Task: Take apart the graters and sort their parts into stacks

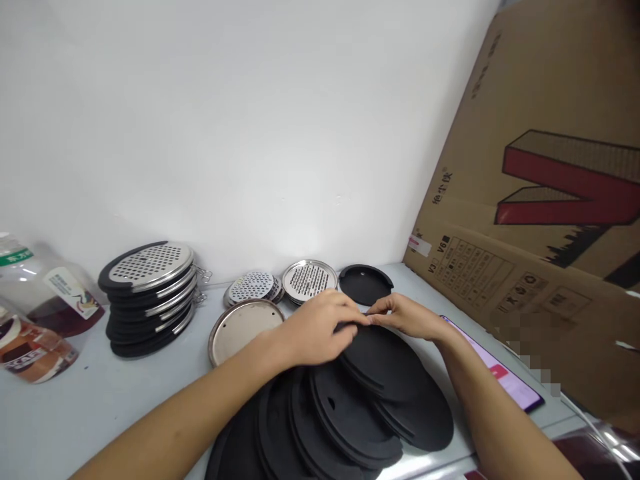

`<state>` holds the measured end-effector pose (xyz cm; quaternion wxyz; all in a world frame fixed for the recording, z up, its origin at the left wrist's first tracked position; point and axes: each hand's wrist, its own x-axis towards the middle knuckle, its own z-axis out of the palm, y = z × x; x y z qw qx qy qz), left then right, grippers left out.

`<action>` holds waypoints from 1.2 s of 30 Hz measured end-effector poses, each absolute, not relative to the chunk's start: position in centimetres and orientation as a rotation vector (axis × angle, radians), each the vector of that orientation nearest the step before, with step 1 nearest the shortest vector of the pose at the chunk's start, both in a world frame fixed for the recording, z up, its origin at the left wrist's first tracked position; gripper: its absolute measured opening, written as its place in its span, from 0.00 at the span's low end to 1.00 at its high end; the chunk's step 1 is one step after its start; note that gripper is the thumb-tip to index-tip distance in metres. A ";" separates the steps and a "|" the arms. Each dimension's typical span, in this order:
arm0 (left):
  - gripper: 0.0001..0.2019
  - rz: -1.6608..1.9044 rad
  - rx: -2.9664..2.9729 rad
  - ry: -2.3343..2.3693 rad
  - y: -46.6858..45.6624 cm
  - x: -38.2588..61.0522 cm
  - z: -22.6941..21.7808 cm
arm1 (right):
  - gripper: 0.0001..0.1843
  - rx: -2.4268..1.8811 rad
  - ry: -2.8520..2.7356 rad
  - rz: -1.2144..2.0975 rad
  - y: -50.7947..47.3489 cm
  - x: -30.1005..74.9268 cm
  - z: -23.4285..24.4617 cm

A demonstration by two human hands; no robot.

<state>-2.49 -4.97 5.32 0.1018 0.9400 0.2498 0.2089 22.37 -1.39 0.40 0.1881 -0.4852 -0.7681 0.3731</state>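
Observation:
My left hand (315,327) and my right hand (405,317) meet at their fingertips on the far edge of a round black rubber disc (380,360). That disc lies on a fanned pile of similar black discs (345,417), which spreads toward me. Just left of my left hand rests a plain steel disc (245,330). Beyond my hands lie a perforated steel grater plate (309,280), a smaller perforated plate (251,287) and a notched black disc (365,285). A stack of black-backed grater plates (150,300) stands further left.
Two plastic bottles (35,300) lie at the left edge of the pale table (65,413). A large cardboard sheet (540,200) leans against the white wall (250,133) at the right. A pink-screened tablet (500,373) lies beneath my right forearm.

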 end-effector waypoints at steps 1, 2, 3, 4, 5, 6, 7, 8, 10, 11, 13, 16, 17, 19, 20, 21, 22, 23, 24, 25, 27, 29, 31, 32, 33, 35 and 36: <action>0.15 0.642 2.719 0.685 -6.4 -3.3 5.8 | 0.24 -1.358 -2.156 1.030 -1.4 22.2 0.5; 0.19 0.662 2.703 0.651 -7.8 -3.8 6.2 | 0.24 -1.346 -2.145 1.022 -1.4 22.0 0.8; 0.22 0.682 2.734 0.642 -8.9 -4.2 6.6 | 0.24 -1.332 -2.128 1.029 -1.5 21.7 1.3; 0.24 0.705 2.796 0.648 -9.8 -4.3 7.0 | 0.23 -1.321 -2.115 1.050 -1.7 21.3 1.9; 0.23 0.728 2.873 0.663 -10.6 -4.3 7.5 | 0.22 -1.312 -2.114 1.082 -1.9 20.8 2.6; 0.22 0.753 2.947 0.691 -11.1 -4.3 8.0 | 0.21 -1.301 -2.129 1.118 -2.1 20.1 3.5; 0.19 0.778 3.004 0.732 -11.4 -4.2 8.7 | 0.19 -1.281 -2.161 1.152 -2.4 19.3 4.3; 0.17 0.798 3.036 0.788 -11.7 -4.3 9.5 | 0.19 -1.247 -2.202 1.175 -2.7 18.5 5.1; 0.13 0.831 3.008 0.951 -12.0 -4.8 11.2 | 0.16 -1.098 -2.300 1.220 -3.2 16.6 6.4; 0.11 0.847 2.944 1.056 -12.1 -5.4 12.1 | 0.14 -1.008 -2.338 1.253 -3.4 15.7 6.9; 0.09 0.860 2.736 1.251 -12.4 -6.9 13.6 | 0.11 -0.889 -2.385 1.395 -4.0 14.2 7.4; 0.08 0.822 2.336 1.465 -12.7 -9.6 14.8 | 0.16 -0.912 -2.223 1.496 -5.0 12.8 7.7; 0.08 0.792 2.226 1.499 -12.7 -10.3 14.9 | 0.20 -0.923 -2.117 1.443 -5.5 12.5 7.8; 0.09 0.732 2.069 1.509 -12.5 -11.6 14.7 | 0.22 -0.887 -1.934 1.287 -6.6 12.0 7.9; 0.09 0.708 2.016 1.485 -12.4 -12.0 14.4 | 0.20 -0.868 -1.901 1.216 -7.3 11.7 7.9; 0.09 0.691 1.970 1.452 -12.2 -12.4 13.9 | 0.19 -0.849 -1.908 1.144 -7.9 11.5 7.9; 0.09 0.681 1.925 1.417 -12.0 -12.7 13.5 | 0.20 -0.833 -1.940 1.062 -8.5 11.2 7.8; 0.10 0.671 1.875 1.380 -11.9 -12.9 13.0 | 0.20 -0.825 -1.973 0.968 -8.9 10.9 7.6; 0.10 0.660 1.823 1.339 -11.8 -13.1 12.4 | 0.17 -0.825 -1.993 0.885 -9.3 10.7 7.4; 0.10 0.646 1.773 1.289 -11.7 -13.2 11.8 | 0.12 -0.827 -1.998 0.840 -9.5 10.4 7.0; 0.10 0.631 1.701 1.188 -11.6 -13.4 10.6 | 0.10 -0.841 -1.985 0.876 -9.7 10.1 6.3; 0.10 0.650 1.662 1.121 -11.7 -13.6 9.5 | 0.11 -0.873 -1.967 0.948 -9.8 10.0 5.7; 0.10 0.684 1.646 1.094 -11.9 -13.7 8.4 | 0.11 -0.882 -1.976 0.922 -10.0 10.0 5.2; 0.10 0.701 1.642 1.089 -12.0 -13.7 7.9 | 0.13 -0.865 -2.001 0.876 -10.1 10.1 5.1; 0.10 0.711 1.638 1.085 -12.2 -13.7 7.5 | 0.15 -0.838 -2.038 0.827 -10.3 10.1 5.1; 0.09 0.711 1.639 1.079 -12.5 -13.7 7.0 | 0.16 -0.785 -2.141 0.755 -10.5 10.2 5.1; 0.08 0.712 1.645 1.078 -12.6 -13.7 6.8 | 0.17 -0.773 -2.189 0.731 -10.6 10.3 5.1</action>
